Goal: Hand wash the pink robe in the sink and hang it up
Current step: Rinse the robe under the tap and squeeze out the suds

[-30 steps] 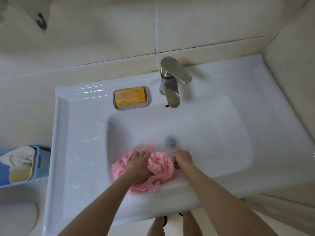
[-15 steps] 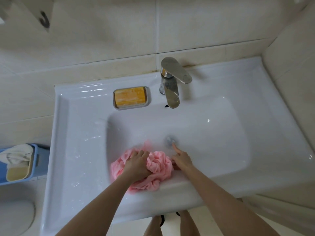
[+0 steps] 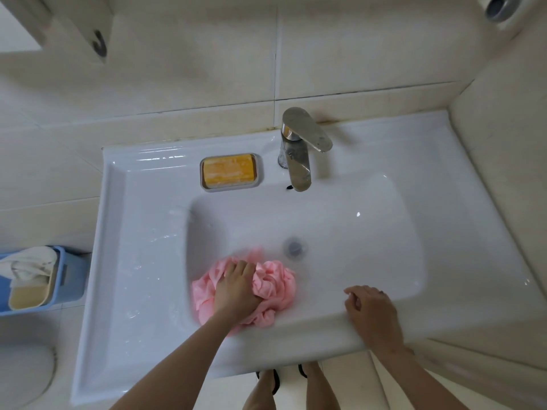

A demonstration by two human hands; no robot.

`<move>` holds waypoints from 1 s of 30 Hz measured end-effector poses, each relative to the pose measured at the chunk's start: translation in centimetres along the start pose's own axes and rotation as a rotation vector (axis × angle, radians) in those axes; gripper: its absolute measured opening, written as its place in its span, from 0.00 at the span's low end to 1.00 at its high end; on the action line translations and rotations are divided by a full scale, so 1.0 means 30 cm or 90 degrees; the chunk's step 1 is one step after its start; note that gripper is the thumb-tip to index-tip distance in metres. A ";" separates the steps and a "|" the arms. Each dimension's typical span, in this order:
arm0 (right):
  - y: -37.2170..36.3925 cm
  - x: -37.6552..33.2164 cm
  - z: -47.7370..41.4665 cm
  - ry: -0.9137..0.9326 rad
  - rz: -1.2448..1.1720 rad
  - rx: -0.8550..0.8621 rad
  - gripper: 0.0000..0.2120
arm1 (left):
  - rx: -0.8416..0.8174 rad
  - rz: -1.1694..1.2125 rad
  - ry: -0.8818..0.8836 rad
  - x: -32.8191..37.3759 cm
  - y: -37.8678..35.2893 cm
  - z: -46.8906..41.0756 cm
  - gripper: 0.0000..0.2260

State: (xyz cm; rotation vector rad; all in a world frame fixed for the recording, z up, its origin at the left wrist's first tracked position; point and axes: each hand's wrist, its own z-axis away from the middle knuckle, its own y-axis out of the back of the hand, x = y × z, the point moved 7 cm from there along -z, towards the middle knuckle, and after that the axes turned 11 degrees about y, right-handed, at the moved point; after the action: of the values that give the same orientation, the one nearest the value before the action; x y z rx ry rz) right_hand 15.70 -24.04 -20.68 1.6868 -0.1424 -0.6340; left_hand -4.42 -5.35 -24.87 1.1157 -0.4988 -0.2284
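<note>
At the near left corner of the basin we find the pink robe [image 3: 275, 287], bunched into a wrinkled heap that lies against the front wall. The left hand [image 3: 236, 288] is on top of this heap. Its fingers are curled down into the fabric and grip it, and the knuckles point toward the drain [image 3: 294, 248]. The drain sits just beyond the robe and a little to the right, not touching it. Whether water stands in the basin we cannot tell; the surface only looks glossy.

The right hand [image 3: 373, 315] is well apart from the robe. It rests at the front rim of the white sink [image 3: 142, 261], to the right of the heap, with the fingers loosely bent and nothing between them.

On the back ledge a chrome faucet [image 3: 299, 152] stands with its spout reaching over the basin and its lever turned to the right. Just to the left of it a yellow soap bar [image 3: 229, 170] lies in a grey soap dish [image 3: 231, 186].

Left of the sink and lower down we see a blue basket [image 3: 71, 276], and a white cloth [image 3: 29, 264] hangs over its edge. A dark hook [image 3: 100, 44] is fixed high on the left wall. Below the front rim two feet [image 3: 266, 386] show partly — dark straps cross them.
</note>
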 end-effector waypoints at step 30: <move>-0.190 0.126 -0.139 -0.352 -0.300 -0.347 0.10 | -0.039 0.032 0.044 -0.008 0.007 0.010 0.38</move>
State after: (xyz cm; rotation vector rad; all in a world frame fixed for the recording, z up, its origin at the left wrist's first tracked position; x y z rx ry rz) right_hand 19.45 -20.72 -26.94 0.9839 0.0426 -1.3539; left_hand -4.79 -5.41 -24.63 1.0474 -0.4546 -0.1602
